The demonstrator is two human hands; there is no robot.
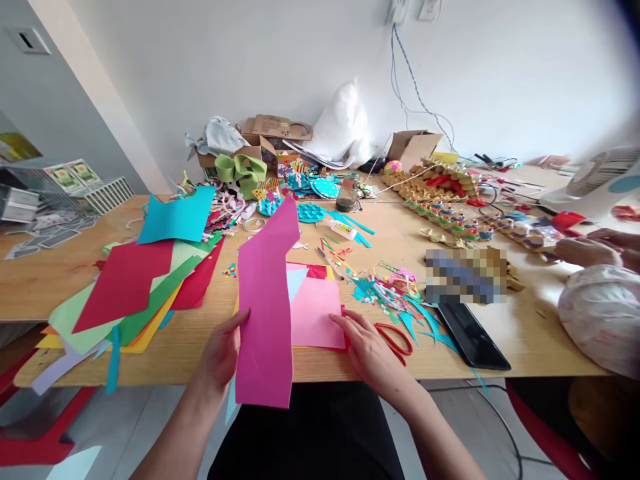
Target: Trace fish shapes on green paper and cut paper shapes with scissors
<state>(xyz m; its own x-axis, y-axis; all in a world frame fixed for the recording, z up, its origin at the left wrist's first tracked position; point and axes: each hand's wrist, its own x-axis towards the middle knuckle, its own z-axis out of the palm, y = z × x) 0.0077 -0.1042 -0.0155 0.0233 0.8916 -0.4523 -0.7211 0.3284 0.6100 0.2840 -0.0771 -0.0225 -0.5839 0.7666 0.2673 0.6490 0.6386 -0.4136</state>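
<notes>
A magenta sheet of paper [265,320] with a cut, stepped upper edge is held upright by my left hand [225,347], which is closed on its left edge. On the table beside it lies a light pink sheet [317,310], over red, yellow and light blue paper. My right hand [367,350] rests at the right edge of the pink sheet, fingers stretched out across it; its thumb is hidden. Red-handled scissors [397,341] lie just right of that hand. Their blades are not visible.
Coloured paper [125,287] is heaped at the left. Paper scraps [395,293], a black phone-like slab [473,337], a glue bottle [343,230] and a glass jar [347,193] lie around. Egg-carton crafts [450,213] stand at the right, near another person's hand [585,252] and a fan [595,183].
</notes>
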